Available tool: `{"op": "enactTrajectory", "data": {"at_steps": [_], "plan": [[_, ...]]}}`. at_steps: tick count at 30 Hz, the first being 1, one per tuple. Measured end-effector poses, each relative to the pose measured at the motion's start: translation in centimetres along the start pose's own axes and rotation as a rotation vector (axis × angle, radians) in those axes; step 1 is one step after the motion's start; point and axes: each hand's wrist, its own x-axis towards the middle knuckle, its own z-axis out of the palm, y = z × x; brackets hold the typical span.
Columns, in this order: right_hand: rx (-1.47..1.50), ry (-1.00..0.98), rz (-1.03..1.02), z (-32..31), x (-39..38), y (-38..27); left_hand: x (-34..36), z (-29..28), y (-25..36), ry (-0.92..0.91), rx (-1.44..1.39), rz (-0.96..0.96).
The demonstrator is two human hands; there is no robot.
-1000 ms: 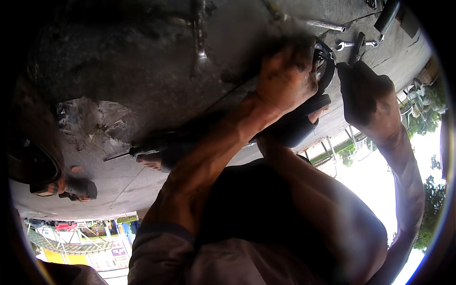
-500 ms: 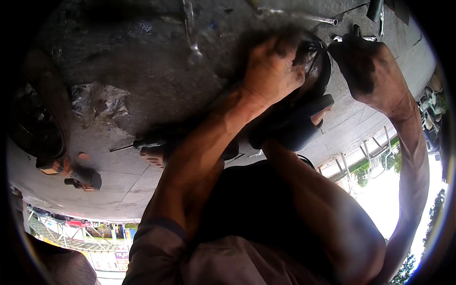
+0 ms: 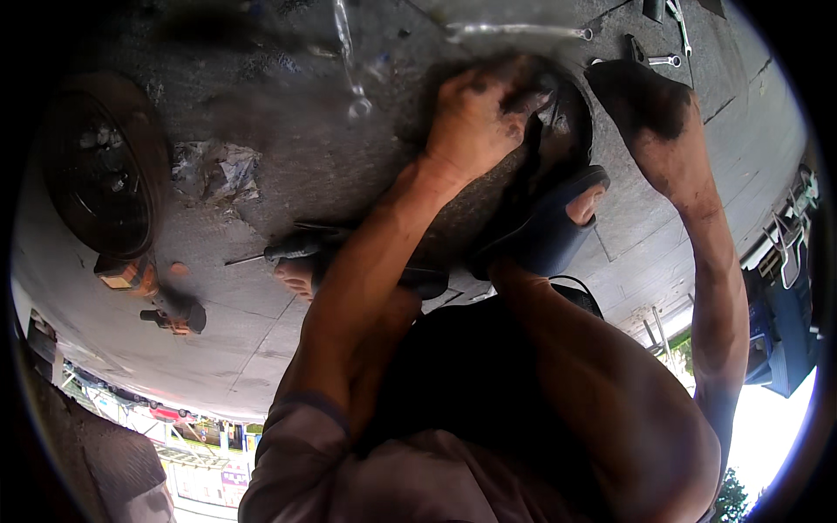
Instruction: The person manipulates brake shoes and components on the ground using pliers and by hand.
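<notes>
My left hand (image 3: 484, 113), blackened at the fingertips, is closed on a dark round part with a curved rim (image 3: 582, 131), low over the ground. Its inside is in shadow, so its kind does not show. To the right of that rim is my right hand (image 3: 654, 109), its back smeared black. Its fingers are curled closed and point away from me; what they hold, if anything, is hidden. Just beyond it lie a combination wrench (image 3: 664, 61) and a dark-handled tool like pliers (image 3: 636, 49).
More wrenches (image 3: 347, 57) lie farther off. At left stand a dark round basin (image 3: 155, 174) with small metal parts, crumpled plastic (image 3: 225, 173) and an orange-black power tool (image 3: 161, 296). A screwdriver (image 3: 288, 250) lies by my left foot; my sandalled right foot (image 3: 545, 227) is below the round part.
The view has shifted a little. My right hand has drawn away from the round part's rim, widening the gap between my hands. My left hand stays on the part.
</notes>
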Motion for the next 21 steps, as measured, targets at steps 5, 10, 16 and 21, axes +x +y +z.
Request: {"op": "enactTrajectory", "data": {"at_steps": [5,10,16,21], "plan": [[-0.033,0.135,0.096,-0.2,-2.0,0.5,1.0,-0.8,2.0,-0.106,0.040,-0.132],[-0.111,0.145,0.059,1.1,-4.6,3.0,1.7,-1.8,2.0,-0.162,0.215,0.138],[0.127,0.144,0.191,2.0,-6.5,2.1,3.2,-3.1,2.9,-0.156,0.474,0.315],[0.125,0.201,0.145,4.1,-7.0,1.4,3.9,-3.4,2.6,-0.207,0.458,0.430]]}}
